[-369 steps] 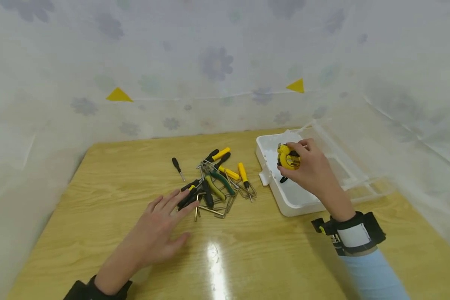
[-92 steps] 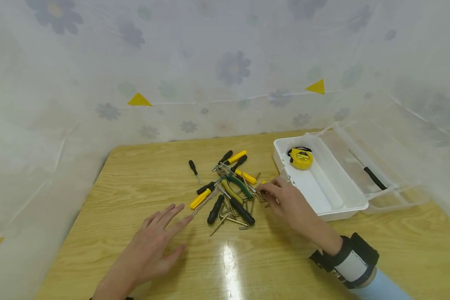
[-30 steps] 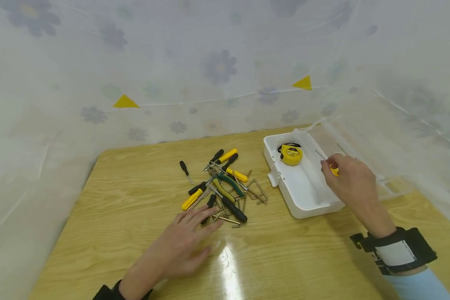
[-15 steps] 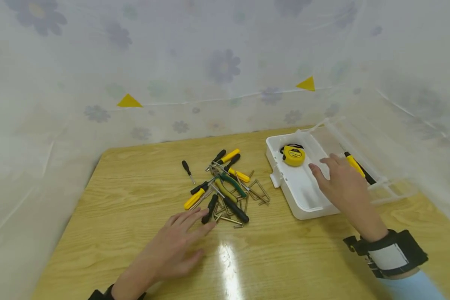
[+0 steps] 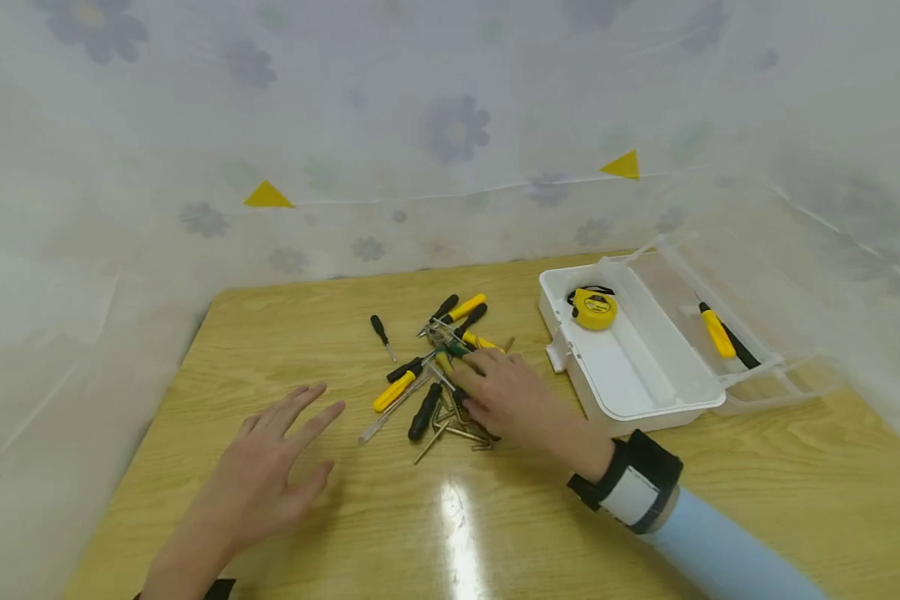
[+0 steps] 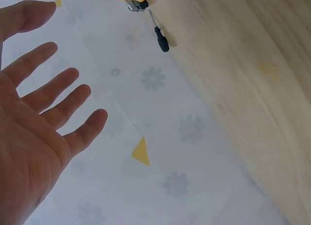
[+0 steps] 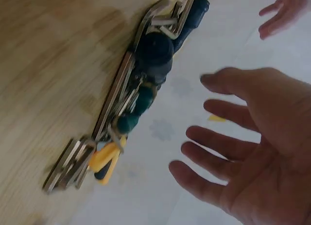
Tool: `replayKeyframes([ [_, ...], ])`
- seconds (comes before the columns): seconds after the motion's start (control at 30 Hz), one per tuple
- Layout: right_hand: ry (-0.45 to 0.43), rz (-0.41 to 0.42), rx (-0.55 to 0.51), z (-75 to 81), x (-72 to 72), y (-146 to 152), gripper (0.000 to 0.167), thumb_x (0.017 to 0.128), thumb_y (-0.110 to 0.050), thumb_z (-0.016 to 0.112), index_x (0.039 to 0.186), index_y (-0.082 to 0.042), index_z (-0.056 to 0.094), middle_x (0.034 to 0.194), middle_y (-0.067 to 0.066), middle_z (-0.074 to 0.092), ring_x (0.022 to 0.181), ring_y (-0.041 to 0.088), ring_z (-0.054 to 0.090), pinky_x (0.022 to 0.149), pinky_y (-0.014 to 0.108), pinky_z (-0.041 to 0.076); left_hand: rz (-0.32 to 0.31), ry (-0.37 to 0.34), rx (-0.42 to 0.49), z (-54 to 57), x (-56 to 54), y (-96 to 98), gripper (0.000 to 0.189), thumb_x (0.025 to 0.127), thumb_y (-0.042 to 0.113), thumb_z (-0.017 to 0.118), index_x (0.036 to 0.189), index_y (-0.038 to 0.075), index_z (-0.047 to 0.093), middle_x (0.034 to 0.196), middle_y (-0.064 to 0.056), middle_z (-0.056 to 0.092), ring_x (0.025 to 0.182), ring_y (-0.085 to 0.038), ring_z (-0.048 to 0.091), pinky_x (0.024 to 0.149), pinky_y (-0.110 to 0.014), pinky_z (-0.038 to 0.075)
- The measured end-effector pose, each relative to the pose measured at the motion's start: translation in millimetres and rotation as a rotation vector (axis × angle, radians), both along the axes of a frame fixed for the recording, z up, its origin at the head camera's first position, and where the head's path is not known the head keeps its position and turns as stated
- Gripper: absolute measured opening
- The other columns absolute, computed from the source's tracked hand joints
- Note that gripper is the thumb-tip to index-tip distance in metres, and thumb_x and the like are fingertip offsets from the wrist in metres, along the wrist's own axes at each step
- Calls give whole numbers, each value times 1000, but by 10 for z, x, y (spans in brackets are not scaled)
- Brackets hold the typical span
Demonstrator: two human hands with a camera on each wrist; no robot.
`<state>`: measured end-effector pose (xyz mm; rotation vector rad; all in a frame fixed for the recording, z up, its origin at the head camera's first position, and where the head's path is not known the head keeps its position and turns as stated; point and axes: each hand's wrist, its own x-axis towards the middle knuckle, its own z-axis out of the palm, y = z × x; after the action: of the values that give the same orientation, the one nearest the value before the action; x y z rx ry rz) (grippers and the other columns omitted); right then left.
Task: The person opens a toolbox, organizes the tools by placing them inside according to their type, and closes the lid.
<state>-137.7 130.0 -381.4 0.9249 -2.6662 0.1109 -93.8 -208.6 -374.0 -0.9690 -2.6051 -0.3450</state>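
My right hand [image 5: 521, 404] reaches over the right side of a tool pile, covering part of it. In the right wrist view its fingers [image 7: 218, 142] are spread and hold nothing, apart from the green-handled pliers [image 7: 144, 99]. The pile also has screwdrivers with black handles [image 5: 424, 412] and yellow handles [image 5: 395, 392], and several bent brass-coloured rods [image 5: 431, 442]. My left hand [image 5: 262, 467] hovers left of the pile, fingers spread, holding nothing. A yellow-handled screwdriver [image 5: 717, 335] lies beside a black-handled one [image 5: 742, 348] in the clear lid [image 5: 817, 379].
On the right stands a white toolbox [image 5: 618, 417], its lid folded open to the right. A yellow tape measure [image 5: 595, 309] sits inside at the back left. One small black screwdriver [image 5: 379, 328] lies apart behind the pile. A flowered sheet [image 5: 367, 167] hangs behind the table.
The tape measure went into the box, and a black-handled screwdriver into the lid. My right hand then laid the yellow-handled screwdriver there and moved left to the pile. My left hand drew back left.
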Motion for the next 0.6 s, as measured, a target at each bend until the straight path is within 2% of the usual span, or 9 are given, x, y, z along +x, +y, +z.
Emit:
replayKeyframes([
  [0.1, -181, 99, 79, -37, -86, -225, 51, 93, -16, 73, 142, -14, 59, 139, 16, 61, 127, 33, 60, 96, 50, 58, 2, 21, 24, 14, 6, -51, 72, 80, 21, 80, 148, 22, 56, 152, -13, 52, 134, -37, 54, 90, -63, 52],
  [0.17, -263, 120, 153, -58, -156, -361, 61, 95, -15, 70, 151, -18, 50, 150, 17, 52, 137, 34, 53, 101, 53, 55, -2, 25, 31, 17, 9, -66, 73, 79, 20, 80, 148, 22, 55, 152, -13, 53, 134, -37, 54, 89, -63, 52],
  [0.3, -405, 83, 289, -68, -305, -604, 76, 96, -13, 67, 161, -32, 32, 167, 11, 32, 151, 32, 38, 104, 54, 53, -17, 21, 31, 4, 8, -63, 74, 79, 20, 80, 149, 23, 55, 153, -13, 53, 135, -39, 54, 90, -64, 52],
  [0.37, -468, 65, 332, -63, -357, -702, 79, 95, -14, 69, 161, -37, 31, 169, 7, 28, 154, 32, 32, 107, 55, 51, -26, 19, 30, -10, 9, -55, 73, 80, 20, 79, 149, 23, 55, 153, -13, 53, 135, -39, 54, 90, -64, 52],
  [0.43, -491, 67, 353, -70, -378, -772, 75, 95, -13, 69, 158, -37, 37, 167, 5, 32, 152, 32, 35, 109, 55, 49, -23, 15, 29, -24, 14, -54, 73, 80, 21, 79, 149, 23, 54, 153, -13, 52, 136, -39, 53, 92, -63, 52],
  [0.47, -484, 77, 356, -69, -376, -794, 68, 95, -14, 69, 155, -36, 42, 163, 5, 39, 147, 32, 41, 108, 53, 50, -20, 13, 28, -30, 18, -54, 73, 80, 21, 79, 149, 23, 54, 153, -13, 52, 136, -39, 53, 91, -64, 52],
  [0.6, -391, 115, 357, -52, -335, -805, 41, 99, -16, 65, 137, -31, 60, 135, 3, 57, 116, 27, 60, 91, 40, 57, -15, 10, 33, -40, 29, -48, 74, 79, 20, 80, 149, 23, 55, 154, -13, 52, 135, -39, 54, 90, -64, 52],
])
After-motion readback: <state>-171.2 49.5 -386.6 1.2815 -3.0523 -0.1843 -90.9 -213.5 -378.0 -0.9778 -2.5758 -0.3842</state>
